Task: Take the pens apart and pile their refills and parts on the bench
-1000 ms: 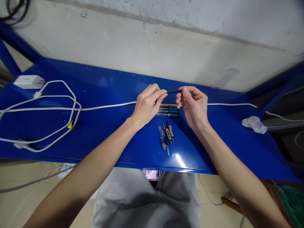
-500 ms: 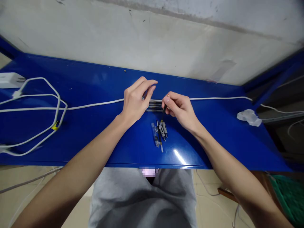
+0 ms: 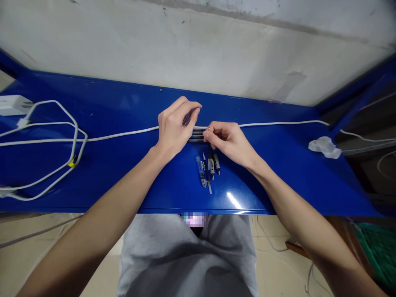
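Observation:
My left hand (image 3: 175,126) is raised over the blue shelf, its thumb and forefinger closed together. What they hold, if anything, cannot be made out. To its right, my right hand (image 3: 227,138) pinches a pen refill; its tip (image 3: 209,128) shows above the thumb, and most of it is hidden by the fingers. Between and partly behind the hands lies a row of several dark pens (image 3: 197,135). Below them lie a clear pen barrel (image 3: 200,171), a loose refill (image 3: 208,175) with a clear end, and two grey pen parts with clips (image 3: 212,167).
A white cable (image 3: 123,135) runs across the blue shelf (image 3: 123,177) behind the pens. Looped cables with a yellow tie (image 3: 72,162) and a white adapter (image 3: 15,105) lie at left. Crumpled clear plastic (image 3: 324,147) sits at right. The wall rises behind.
My right hand has moved slightly left towards the pen row, and the refill in it is now mostly hidden. The grey pen parts show more openly. My left hand keeps its pinch.

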Tool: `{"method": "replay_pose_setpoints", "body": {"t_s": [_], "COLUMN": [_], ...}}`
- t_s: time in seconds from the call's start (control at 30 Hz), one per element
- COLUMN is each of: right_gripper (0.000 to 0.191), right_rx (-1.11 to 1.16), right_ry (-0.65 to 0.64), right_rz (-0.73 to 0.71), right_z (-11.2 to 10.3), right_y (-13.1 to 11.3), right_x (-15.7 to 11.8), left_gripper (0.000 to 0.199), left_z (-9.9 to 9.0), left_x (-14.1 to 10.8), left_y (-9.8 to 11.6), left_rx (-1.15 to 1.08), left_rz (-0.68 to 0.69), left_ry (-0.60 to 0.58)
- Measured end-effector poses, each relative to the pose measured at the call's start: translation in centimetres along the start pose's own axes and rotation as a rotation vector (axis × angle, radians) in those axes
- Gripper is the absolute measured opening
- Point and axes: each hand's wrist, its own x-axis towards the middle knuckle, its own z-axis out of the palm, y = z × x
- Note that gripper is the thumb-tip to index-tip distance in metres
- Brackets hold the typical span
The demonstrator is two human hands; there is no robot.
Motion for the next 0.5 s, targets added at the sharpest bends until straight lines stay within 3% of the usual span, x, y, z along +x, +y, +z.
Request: {"method": "replay_pose_setpoints", "body": {"t_s": [0.17, 0.5], "right_gripper": [0.013, 0.029], "right_rx": [0.090, -0.007], "right_ry": [-0.186, -0.262], "right_rz": [0.121, 0.126], "right_z": [-0.4, -1.1], "right_y": [0.7, 1.0], "right_x": [0.1, 0.0], "left_gripper": [0.031, 0.027], "left_z": [0.0, -0.4], "left_x": [0.1, 0.6], "left_y": [0.1, 0.5], "left_rx": [-0.010, 0.046], "left_rz": [-0.011, 0.024], "left_ry": [-0.011, 0.015]}}
